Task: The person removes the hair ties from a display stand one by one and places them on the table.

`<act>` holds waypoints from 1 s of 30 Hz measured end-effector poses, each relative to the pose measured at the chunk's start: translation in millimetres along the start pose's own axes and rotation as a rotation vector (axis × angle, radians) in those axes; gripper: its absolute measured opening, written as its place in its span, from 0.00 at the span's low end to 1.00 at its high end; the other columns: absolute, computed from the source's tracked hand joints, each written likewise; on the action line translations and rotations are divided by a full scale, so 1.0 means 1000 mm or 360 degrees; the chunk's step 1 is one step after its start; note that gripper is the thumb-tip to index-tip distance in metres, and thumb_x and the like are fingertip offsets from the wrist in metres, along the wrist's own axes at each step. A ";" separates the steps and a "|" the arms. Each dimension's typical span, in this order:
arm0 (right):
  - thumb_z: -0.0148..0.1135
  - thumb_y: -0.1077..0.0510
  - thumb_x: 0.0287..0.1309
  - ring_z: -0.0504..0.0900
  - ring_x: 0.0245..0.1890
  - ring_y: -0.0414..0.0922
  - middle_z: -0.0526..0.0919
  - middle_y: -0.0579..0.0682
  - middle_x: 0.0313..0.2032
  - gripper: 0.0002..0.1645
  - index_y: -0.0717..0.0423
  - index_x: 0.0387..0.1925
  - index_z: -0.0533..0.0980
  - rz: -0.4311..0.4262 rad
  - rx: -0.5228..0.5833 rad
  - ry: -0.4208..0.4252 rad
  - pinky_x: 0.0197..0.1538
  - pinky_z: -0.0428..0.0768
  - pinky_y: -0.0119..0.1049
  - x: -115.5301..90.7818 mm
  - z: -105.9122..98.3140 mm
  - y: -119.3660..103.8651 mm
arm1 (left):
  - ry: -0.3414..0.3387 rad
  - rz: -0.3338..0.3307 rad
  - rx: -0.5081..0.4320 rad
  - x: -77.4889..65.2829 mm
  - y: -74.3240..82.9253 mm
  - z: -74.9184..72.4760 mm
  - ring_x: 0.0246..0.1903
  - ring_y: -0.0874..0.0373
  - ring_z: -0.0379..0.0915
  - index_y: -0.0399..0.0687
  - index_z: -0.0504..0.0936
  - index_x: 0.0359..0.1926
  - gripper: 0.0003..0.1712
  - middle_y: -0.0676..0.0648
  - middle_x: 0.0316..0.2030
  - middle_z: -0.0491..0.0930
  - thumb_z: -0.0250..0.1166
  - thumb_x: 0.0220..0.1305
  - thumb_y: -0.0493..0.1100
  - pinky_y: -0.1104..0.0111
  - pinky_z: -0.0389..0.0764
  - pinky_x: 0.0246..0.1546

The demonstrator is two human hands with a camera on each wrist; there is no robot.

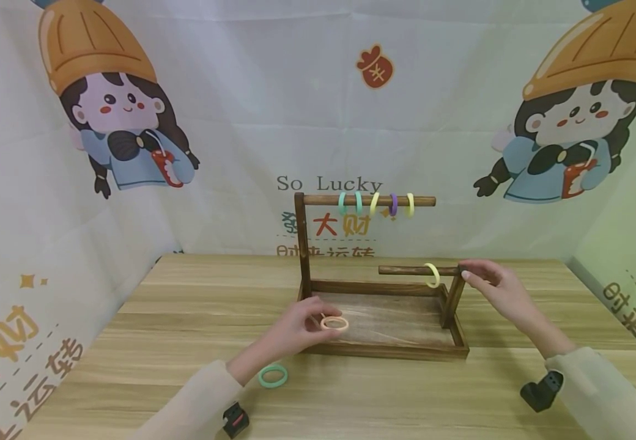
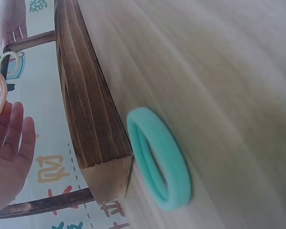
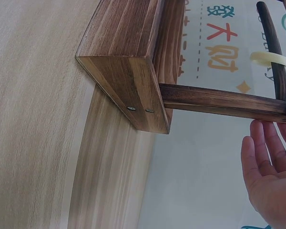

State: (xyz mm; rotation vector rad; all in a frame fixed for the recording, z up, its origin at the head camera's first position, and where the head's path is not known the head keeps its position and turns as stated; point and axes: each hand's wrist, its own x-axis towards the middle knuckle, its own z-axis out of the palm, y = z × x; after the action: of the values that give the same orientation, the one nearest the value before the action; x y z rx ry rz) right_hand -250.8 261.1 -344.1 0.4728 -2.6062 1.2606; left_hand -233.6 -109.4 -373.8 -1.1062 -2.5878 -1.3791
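Observation:
My left hand (image 1: pixel 305 322) pinches a peach hair tie (image 1: pixel 334 324) between thumb and fingers, over the left front of a wooden rack's tray (image 1: pixel 384 350). With thumb and fingertips my right hand (image 1: pixel 502 293) grips the top of the rack's short right post (image 1: pixel 453 299). A pale yellow hair tie (image 1: pixel 433 275) hangs on the lower bar (image 1: pixel 403 270) beside that post. Several green, yellow and purple hair ties hang along the upper bar (image 1: pixel 318 200). On the table, near my left forearm, lies a green hair tie (image 2: pixel 164 162).
The rack stands on a wood-grain table (image 1: pixel 186 311), its tall left post (image 1: pixel 303 250) carrying the upper bar. A printed cloth (image 1: pixel 241 91) hangs behind the table and along both sides. Dark wrist devices sit under both sleeves.

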 end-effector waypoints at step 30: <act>0.46 0.47 0.63 0.70 0.47 0.44 0.70 0.58 0.51 0.27 0.62 0.56 0.66 0.0025 0.0040 -0.0023 0.43 0.72 0.37 -0.001 0.000 0.000 | -0.0236 0.0002 0.0165 -0.029 -0.009 0.008 0.28 0.68 0.69 0.41 0.79 0.43 0.18 0.51 0.32 0.76 0.66 0.51 0.45 0.76 0.73 0.29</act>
State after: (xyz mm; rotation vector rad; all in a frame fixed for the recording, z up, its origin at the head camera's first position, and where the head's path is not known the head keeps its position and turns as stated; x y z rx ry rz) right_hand -249.6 261.3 -344.1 0.4685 -2.6135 1.3012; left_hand -215.0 -123.3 -394.3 -1.2387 -2.7228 -1.1896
